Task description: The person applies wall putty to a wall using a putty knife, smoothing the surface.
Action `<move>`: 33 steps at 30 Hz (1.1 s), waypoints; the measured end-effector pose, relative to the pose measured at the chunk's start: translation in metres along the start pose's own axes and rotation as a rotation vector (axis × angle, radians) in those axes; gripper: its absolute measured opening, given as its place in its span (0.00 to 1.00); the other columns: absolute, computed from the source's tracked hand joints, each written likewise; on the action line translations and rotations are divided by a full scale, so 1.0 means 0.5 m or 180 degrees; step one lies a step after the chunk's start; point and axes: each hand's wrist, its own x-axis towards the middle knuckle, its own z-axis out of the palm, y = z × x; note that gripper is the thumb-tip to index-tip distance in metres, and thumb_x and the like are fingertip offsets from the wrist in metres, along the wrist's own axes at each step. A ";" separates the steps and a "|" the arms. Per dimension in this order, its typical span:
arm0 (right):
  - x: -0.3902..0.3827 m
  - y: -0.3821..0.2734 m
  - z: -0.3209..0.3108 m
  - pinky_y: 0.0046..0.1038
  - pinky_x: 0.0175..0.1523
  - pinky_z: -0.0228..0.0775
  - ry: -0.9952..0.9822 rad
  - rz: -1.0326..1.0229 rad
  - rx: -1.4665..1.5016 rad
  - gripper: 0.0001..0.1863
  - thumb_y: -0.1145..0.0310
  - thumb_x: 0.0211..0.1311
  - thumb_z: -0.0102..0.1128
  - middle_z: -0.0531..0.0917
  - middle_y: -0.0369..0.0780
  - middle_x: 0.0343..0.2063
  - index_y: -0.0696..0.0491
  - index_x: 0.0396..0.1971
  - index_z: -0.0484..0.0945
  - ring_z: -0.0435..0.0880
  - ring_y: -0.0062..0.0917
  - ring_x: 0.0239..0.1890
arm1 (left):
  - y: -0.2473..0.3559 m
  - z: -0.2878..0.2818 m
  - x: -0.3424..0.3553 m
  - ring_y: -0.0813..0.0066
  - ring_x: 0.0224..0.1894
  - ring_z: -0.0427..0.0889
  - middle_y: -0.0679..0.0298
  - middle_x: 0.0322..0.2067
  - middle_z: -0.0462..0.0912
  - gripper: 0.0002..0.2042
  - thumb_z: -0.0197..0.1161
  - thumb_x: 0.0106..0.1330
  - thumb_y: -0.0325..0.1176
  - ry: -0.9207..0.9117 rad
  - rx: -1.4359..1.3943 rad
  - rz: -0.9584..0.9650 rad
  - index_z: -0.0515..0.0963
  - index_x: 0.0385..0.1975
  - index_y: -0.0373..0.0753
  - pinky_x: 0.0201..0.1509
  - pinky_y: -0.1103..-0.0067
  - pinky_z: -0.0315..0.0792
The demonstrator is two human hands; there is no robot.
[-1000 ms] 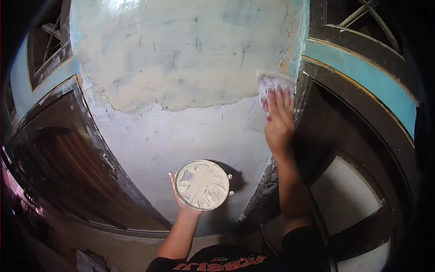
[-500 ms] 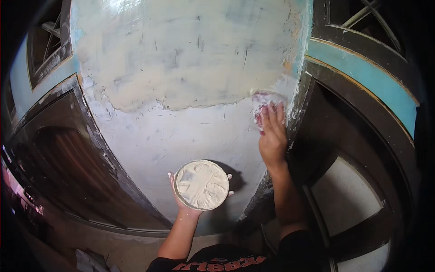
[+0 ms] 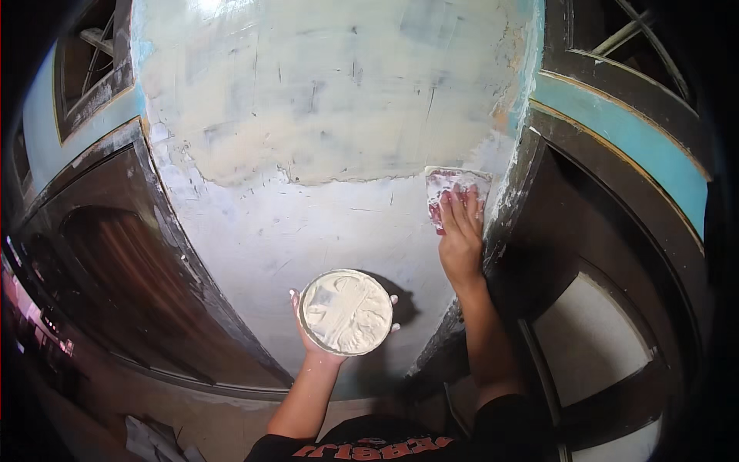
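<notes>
My left hand (image 3: 322, 355) supports a round bowl (image 3: 362, 352) from beneath, its fingertips showing on both sides of the rim. Cream-coloured putty (image 3: 350, 308), smeared and ridged, fills it. White specks mark the fingertips. My right hand (image 3: 462, 242) presses a red putty spreader (image 3: 440, 183) to the wall (image 3: 346, 223), fingers laid along its face. White putty coats much of the spreader. Its upper edge lies near the ragged line between the cream upper area and the whiter lower area, close to the wall's right border.
Dark wooden doors stand on the left (image 3: 123, 269) and right (image 3: 570, 223), their scuffed frames bordering the wall. A turquoise band (image 3: 616, 115) runs above the right door. Pale folded material (image 3: 154, 439) lies on the floor at lower left.
My right hand has drawn the spreader slightly down and left across the wall, and more of the spreader's face now shows. The bowl stays nearly in place; the view has shifted slightly.
</notes>
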 end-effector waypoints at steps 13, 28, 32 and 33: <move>0.038 0.003 -0.001 0.51 0.76 0.54 -0.0060 -0.0035 -0.0069 0.29 0.86 0.57 0.54 0.77 0.45 0.65 0.58 0.61 0.77 0.65 0.48 0.74 | 0.003 0.014 -0.001 0.22 0.73 0.52 0.45 0.74 0.58 0.54 0.47 0.56 0.83 -0.0044 -0.0105 0.0011 0.60 0.75 0.47 0.67 0.26 0.50; 0.121 0.020 -0.036 0.50 0.75 0.57 0.0232 -0.0046 -0.0303 0.28 0.87 0.59 0.55 0.77 0.45 0.65 0.57 0.61 0.78 0.68 0.47 0.72 | 0.000 0.025 -0.003 0.21 0.72 0.55 0.45 0.73 0.59 0.54 0.44 0.57 0.83 0.0070 -0.0063 -0.0082 0.60 0.74 0.46 0.65 0.25 0.53; 0.013 0.012 0.004 0.49 0.75 0.57 0.0107 -0.0044 -0.0191 0.27 0.86 0.58 0.56 0.79 0.45 0.63 0.57 0.59 0.80 0.69 0.46 0.72 | 0.008 0.031 -0.001 0.22 0.72 0.55 0.44 0.73 0.59 0.53 0.45 0.57 0.83 0.0009 0.0068 -0.0059 0.60 0.75 0.46 0.66 0.26 0.53; -0.003 0.001 0.005 0.49 0.75 0.57 0.0038 -0.0078 -0.0105 0.26 0.86 0.58 0.56 0.80 0.45 0.62 0.57 0.59 0.80 0.69 0.46 0.72 | 0.008 0.032 -0.006 0.22 0.72 0.55 0.44 0.73 0.59 0.53 0.45 0.57 0.83 0.0022 0.0079 -0.0038 0.60 0.75 0.46 0.66 0.26 0.53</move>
